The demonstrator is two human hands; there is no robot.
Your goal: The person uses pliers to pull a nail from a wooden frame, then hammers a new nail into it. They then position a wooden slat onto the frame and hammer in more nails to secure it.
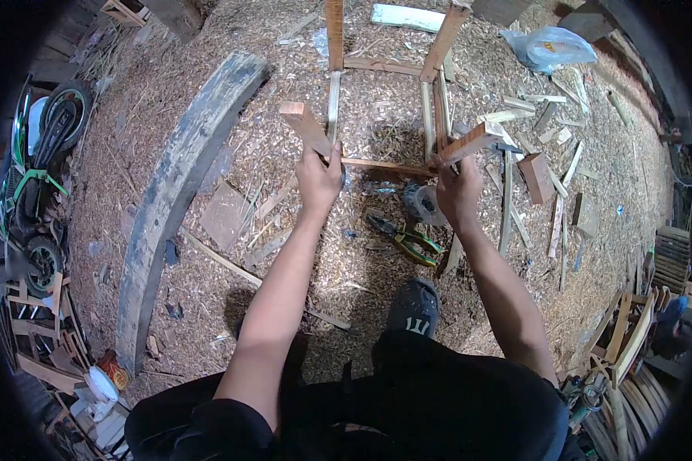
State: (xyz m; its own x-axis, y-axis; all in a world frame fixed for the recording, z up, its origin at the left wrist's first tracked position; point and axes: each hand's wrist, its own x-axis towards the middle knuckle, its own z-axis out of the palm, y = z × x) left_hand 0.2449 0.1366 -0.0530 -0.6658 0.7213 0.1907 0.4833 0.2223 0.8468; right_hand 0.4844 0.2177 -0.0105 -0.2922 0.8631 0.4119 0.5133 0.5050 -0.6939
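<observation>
A wooden frame (384,165) with several upright legs, joined by thin crossbars, stands on the ground in front of me. My left hand (319,180) is closed around the base of its near left leg (304,123). On the other side, my right hand (460,192) grips the near right leg (469,144) low down, its fingers partly hidden. Below the near crossbar, pliers with yellow-green handles (414,244) lie between my forearms. A clear plastic container (427,204) sits close to my right wrist.
A long curved timber (181,177) lies at the left. Offcuts (536,177) and wood shavings cover the ground at the right. A plastic bag (550,50) lies at the far right, a pale wood piece (407,17) behind the frame. A small motorbike (42,169) is at the left edge.
</observation>
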